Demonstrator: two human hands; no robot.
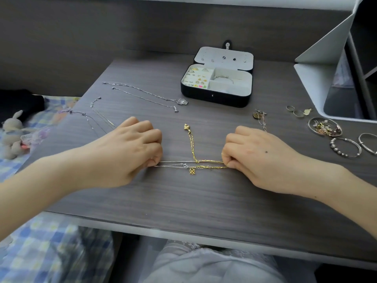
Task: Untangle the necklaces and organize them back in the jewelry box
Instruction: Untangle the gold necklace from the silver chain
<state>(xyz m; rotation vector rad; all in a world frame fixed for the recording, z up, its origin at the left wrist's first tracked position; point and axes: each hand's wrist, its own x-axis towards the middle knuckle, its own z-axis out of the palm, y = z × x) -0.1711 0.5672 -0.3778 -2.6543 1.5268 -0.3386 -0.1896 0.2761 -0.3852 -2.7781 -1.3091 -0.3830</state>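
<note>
Lap (204, 266): pale fabric at 6 o'clock, cut off by the bottom edge and partly under the table rim.
Bedding (40, 252): blue checked cloth at 7 o'clock, blurred.
Table (183, 197): dark wood-grain top.
Left hand (130, 152): at 9 o'clock of the tangle, fingers curled under, pinching two silver strands; fingertips hidden beneath the knuckles.
Right hand (259, 158): at 3 o'clock of the tangle, fingers curled, pinching the gold strands; the chain inside the fist cannot be seen.
Silver chain (173, 161): taut between the hands, twisted with gold toward the right hand.
Gold chain (191, 141): runs left from the right hand, then one length bends toward 12 o'clock and ends in a small charm.
Pendant (192, 171): gold, below the strands; shape hard to make out.
Plush (12, 135): at 9 o'clock off the table, cut off by the left edge.
Necklaces (142, 94): silver, laid out at 10 o'clock; the nearer ones pass behind the left hand.
Small tangle (261, 118): at 1 o'clock, lower end hidden behind the right hand.
Loose pieces: at 3 o'clock, rings (294, 111), charm hoop (324, 127) too crowded to separate, beaded bracelet (344, 148), bangle (369, 144) cut off at the right edge.
Box (214, 99): at 12 o'clock, open, black outside, pale lining. The left compartment holds rows of rings and earrings. The right rear compartment holds a silver bracelet (224, 79). The right front contents are unclear. Studs are pinned in the lid.
Shelf (318, 58): white, at 2 o'clock, cut off.
</note>
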